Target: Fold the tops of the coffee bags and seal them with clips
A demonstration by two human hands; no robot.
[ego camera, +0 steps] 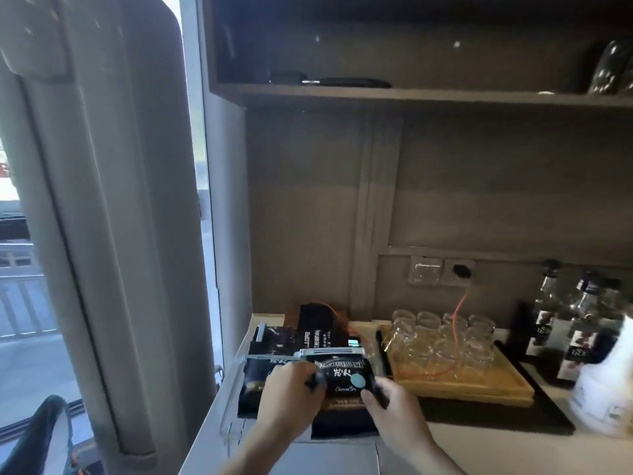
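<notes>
A black coffee bag (pixel 346 377) with a light blue dot stands near the counter's left end, a grey-white clip (pixel 330 353) across its folded top. My left hand (pixel 287 395) grips its left edge and my right hand (pixel 394 402) grips its right edge. Just left of it sits another black coffee bag (pixel 255 378) with a thin clip (pixel 263 356) along its top. Behind them, two more dark coffee bags (pixel 313 329) stand against the wall, one with a grey clip (pixel 261 332) at its left.
A wooden tray (pixel 479 389) holding several glass jars rests on a black mat (pixel 496 416) to the right. Two bottles (pixel 561 323) and a white jug (pixel 606 385) stand at the far right. An orange cable (pixel 457 310) runs from a wall socket. A curtain hangs on the left.
</notes>
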